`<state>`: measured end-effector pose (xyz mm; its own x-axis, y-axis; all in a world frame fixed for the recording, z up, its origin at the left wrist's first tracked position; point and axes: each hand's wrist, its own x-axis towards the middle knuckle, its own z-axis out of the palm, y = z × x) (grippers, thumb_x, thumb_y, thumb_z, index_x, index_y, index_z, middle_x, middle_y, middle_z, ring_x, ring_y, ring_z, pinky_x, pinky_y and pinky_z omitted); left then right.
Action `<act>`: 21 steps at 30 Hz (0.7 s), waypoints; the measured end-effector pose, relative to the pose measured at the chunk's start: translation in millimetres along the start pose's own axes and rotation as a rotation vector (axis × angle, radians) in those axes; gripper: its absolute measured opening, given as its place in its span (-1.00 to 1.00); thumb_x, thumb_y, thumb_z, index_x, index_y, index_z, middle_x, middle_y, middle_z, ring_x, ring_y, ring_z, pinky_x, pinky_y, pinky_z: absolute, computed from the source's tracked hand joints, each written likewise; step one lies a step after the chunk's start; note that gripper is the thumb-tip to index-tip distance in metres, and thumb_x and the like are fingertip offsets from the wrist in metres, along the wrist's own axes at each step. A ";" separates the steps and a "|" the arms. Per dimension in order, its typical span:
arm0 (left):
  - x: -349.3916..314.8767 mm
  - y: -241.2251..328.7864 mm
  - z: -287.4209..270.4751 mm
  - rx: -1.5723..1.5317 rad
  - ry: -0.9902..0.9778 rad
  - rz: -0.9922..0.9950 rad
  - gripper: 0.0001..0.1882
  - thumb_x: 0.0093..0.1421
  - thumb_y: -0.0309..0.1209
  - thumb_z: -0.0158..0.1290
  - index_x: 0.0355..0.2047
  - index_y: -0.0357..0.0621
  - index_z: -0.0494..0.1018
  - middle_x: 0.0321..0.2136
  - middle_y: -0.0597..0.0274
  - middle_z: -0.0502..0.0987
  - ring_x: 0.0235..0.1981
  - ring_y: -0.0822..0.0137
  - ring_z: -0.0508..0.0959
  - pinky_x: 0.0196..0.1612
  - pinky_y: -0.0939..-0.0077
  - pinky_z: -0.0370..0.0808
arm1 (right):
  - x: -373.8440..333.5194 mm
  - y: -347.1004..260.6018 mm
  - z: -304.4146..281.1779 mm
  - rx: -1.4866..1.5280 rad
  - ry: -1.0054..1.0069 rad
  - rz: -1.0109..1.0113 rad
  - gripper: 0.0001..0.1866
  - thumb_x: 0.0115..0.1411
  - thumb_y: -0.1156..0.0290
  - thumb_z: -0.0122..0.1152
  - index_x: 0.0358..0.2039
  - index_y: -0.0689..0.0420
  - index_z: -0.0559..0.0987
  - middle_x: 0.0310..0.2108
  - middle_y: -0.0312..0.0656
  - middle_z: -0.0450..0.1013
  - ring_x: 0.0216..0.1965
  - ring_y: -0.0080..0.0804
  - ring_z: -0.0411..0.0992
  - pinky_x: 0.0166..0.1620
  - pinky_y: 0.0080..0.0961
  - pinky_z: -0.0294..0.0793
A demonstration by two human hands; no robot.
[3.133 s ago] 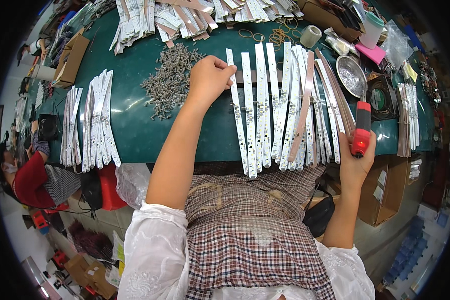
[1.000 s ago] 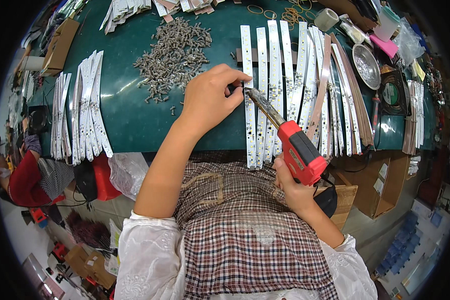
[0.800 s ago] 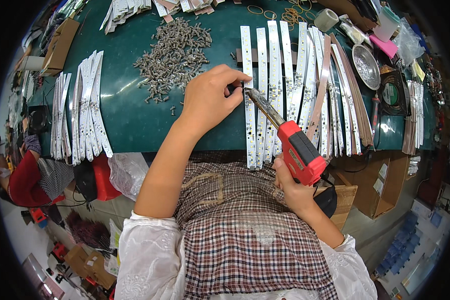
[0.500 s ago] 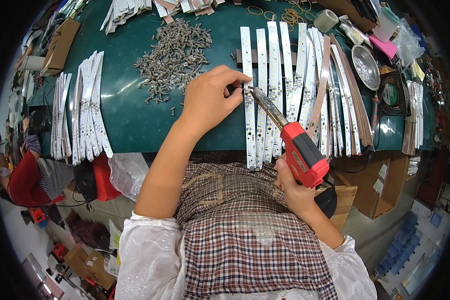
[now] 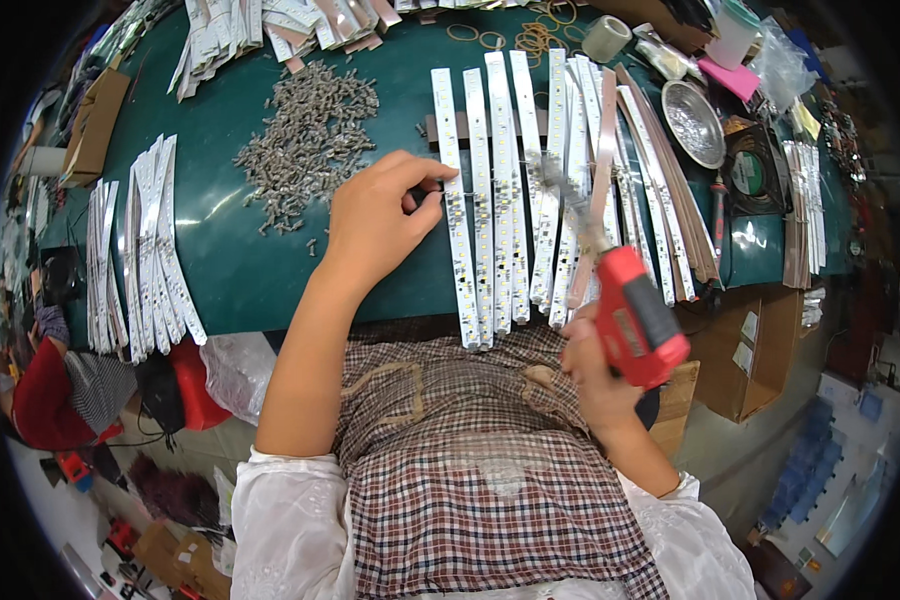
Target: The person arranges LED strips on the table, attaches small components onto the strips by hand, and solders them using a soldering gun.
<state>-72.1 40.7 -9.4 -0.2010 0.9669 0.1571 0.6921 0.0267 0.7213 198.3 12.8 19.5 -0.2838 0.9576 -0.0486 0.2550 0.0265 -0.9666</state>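
My right hand point(image 5: 600, 385) is wrapped round the grip of a red and black soldering gun point(image 5: 638, 315), whose metal tip is blurred above the strips. My left hand point(image 5: 382, 215) is pinched at the left edge of the leftmost LED strip point(image 5: 460, 265); whatever sits between its fingertips is hidden. More white LED circuit strips point(image 5: 505, 215) lie side by side to the right of it, several crossing over a dark bar point(image 5: 431, 130) underneath. One bare copper-coloured strip point(image 5: 604, 150) rests across them. Left of them is a heap of small metal parts point(image 5: 305, 145).
Further LED strips lie in a bundle point(image 5: 160, 260) at the left and in stacks point(image 5: 220, 40) at the back. At the right are a metal bowl point(image 5: 694, 125), a solder reel point(image 5: 748, 172), a tape roll point(image 5: 606, 40) and a red-handled tool point(image 5: 718, 215). Rubber bands point(image 5: 540, 42) lie at the back.
The soldering gun has lifted off the leftmost strip and swung right, its tip now blurred over the middle strips. My left hand keeps its pinch at the strip. The whole view has shifted slightly.
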 end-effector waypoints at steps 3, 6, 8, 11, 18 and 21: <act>0.5 0.7 -0.2 -0.017 -0.004 -0.006 -0.72 0.02 -0.54 0.15 -0.21 0.00 0.61 -0.46 0.38 0.52 -0.59 0.53 0.41 -0.46 0.64 0.39 | 22.4 -12.6 -21.3 0.072 0.305 -0.047 -0.89 0.26 0.48 0.12 -0.29 0.26 0.46 -0.52 -0.30 0.37 -0.73 -0.68 0.22 -0.62 -0.69 0.23; 1.2 0.8 0.0 -0.016 -0.010 -0.003 -0.72 0.03 -0.54 0.15 -0.21 0.00 0.61 -0.45 0.38 0.52 -0.59 0.53 0.41 -0.46 0.65 0.39 | 55.6 -2.6 -58.9 -0.020 0.407 0.022 -0.79 0.20 0.53 0.23 -0.17 0.22 0.45 -0.52 -0.34 0.38 -0.53 -0.68 0.36 -0.46 -0.69 0.32; 1.6 3.2 -1.4 -0.019 -0.012 -0.001 -0.72 0.03 -0.54 0.15 -0.21 0.00 0.61 -0.45 0.38 0.52 -0.59 0.53 0.41 -0.46 0.65 0.39 | 82.7 11.0 -73.7 -0.141 0.561 -0.267 -0.69 0.11 0.55 0.32 -0.14 0.23 0.44 -0.38 -0.25 0.43 -0.39 -0.55 0.44 -0.33 -0.58 0.43; 0.8 3.4 -2.7 -0.002 -0.012 -0.009 -0.72 0.03 -0.53 0.15 -0.21 0.00 0.61 -0.45 0.38 0.52 -0.58 0.52 0.42 -0.45 0.64 0.40 | 102.7 12.1 -87.1 -0.792 0.498 -0.374 -0.56 0.02 0.56 0.39 -0.10 0.22 0.42 -0.24 -0.14 0.44 -0.23 -0.33 0.47 -0.15 -0.44 0.46; 1.1 5.6 -3.3 0.013 -0.032 0.003 -0.71 0.04 -0.53 0.15 -0.19 -0.01 0.61 -0.43 0.35 0.53 -0.57 0.50 0.44 -0.42 0.61 0.43 | 122.7 30.9 -82.4 -1.004 0.434 -0.314 -0.49 -0.12 0.57 0.40 -0.12 0.16 0.41 -0.19 -0.08 0.44 -0.16 0.03 0.45 -0.15 -0.21 0.44; 0.9 7.7 -6.2 0.017 -0.047 -0.002 -0.70 0.03 -0.53 0.14 -0.18 -0.02 0.60 -0.41 0.33 0.54 -0.55 0.49 0.46 -0.41 0.59 0.44 | 128.2 38.0 -82.4 -1.082 0.421 -0.277 -0.49 -0.09 0.56 0.39 -0.11 0.14 0.39 -0.17 -0.07 0.43 -0.16 0.05 0.45 -0.17 -0.16 0.45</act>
<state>-71.3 40.2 0.4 -0.1695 0.9777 0.1238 0.7038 0.0322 0.7097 247.8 160.2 -2.8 -0.1782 0.8947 0.4096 0.9368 0.2817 -0.2076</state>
